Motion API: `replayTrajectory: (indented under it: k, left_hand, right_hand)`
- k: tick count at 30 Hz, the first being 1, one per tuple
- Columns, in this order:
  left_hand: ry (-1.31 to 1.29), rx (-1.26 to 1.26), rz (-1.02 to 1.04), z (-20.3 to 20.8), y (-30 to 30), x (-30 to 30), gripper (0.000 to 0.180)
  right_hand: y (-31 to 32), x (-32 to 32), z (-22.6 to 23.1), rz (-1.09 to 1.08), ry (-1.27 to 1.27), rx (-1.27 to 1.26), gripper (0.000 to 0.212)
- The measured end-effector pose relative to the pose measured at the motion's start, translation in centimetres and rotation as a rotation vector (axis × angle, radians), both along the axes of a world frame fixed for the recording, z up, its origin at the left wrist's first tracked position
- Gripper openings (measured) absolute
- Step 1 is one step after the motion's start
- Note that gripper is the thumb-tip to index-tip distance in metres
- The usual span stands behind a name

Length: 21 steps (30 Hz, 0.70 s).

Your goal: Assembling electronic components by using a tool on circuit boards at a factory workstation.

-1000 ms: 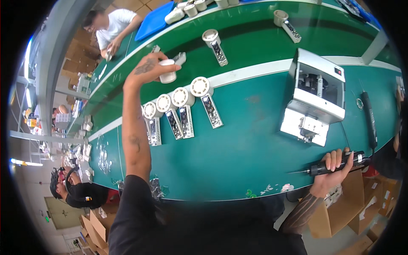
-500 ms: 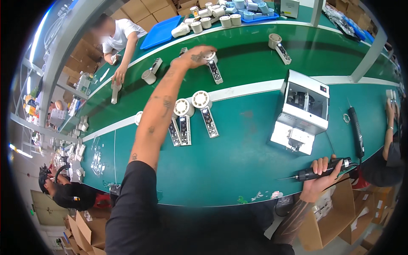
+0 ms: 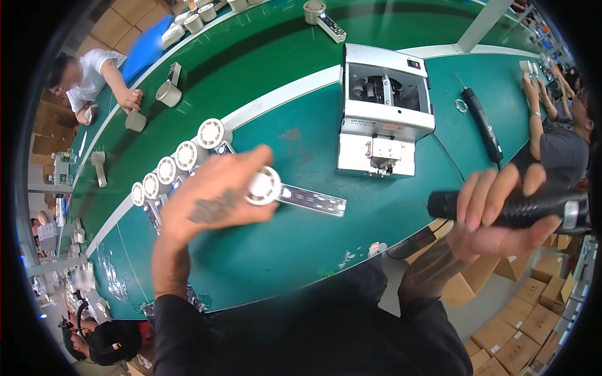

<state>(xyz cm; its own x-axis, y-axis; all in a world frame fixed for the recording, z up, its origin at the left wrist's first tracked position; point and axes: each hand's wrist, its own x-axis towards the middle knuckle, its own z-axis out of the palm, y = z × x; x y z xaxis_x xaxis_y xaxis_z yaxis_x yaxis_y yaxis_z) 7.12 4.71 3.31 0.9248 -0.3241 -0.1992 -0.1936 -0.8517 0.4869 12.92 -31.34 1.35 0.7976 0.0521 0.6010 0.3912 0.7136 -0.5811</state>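
Note:
My left hand (image 3: 213, 200) grips a white round-headed part with a long flat grey strip (image 3: 295, 194), held just above the green bench (image 3: 288, 250) near its front. My right hand (image 3: 495, 216) is closed around a black electric screwdriver (image 3: 514, 207), raised at the right beyond the bench edge. A row of several similar white round-headed parts (image 3: 175, 163) lies on the bench just behind my left hand. A grey and white box-shaped machine (image 3: 384, 109) stands behind the held part.
Another black screwdriver (image 3: 483, 122) lies at the right of the machine. A person in grey (image 3: 558, 144) works at the far right, one in white (image 3: 94, 75) across the conveyor (image 3: 251, 44). Cardboard boxes (image 3: 527, 313) lie on the floor lower right.
My left arm pulled back from the far conveyor belt, bringing a white round-headed part to the near bench. My right hand rose with the screwdriver. The view tilted closer to the bench.

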Motion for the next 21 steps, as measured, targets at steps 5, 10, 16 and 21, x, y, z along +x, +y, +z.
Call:
replayTrajectory:
  k: [5, 10, 16, 21]
  left_hand:
    - [-0.114, 0.095, -0.031, -3.7, -4.9, -1.7, 0.045]
    - [-0.205, 0.198, -0.027, -4.4, -5.7, -2.9, 0.044]
    - [-0.253, 0.243, -0.013, -5.1, -5.9, -3.2, 0.04]
    - [-0.263, 0.265, -0.004, -5.3, -5.8, -3.2, 0.034]
  right_hand:
    - [7.0, 3.0, 1.8, -0.206, -0.05, -0.188, 0.071]
    - [9.4, 2.9, 1.4, -0.449, -0.041, -0.531, 0.054]
    - [8.5, 1.7, -0.4, -0.446, 0.052, -0.532, 0.057]
    - [8.0, -1.8, -0.2, -0.362, 0.162, -0.62, 0.069]
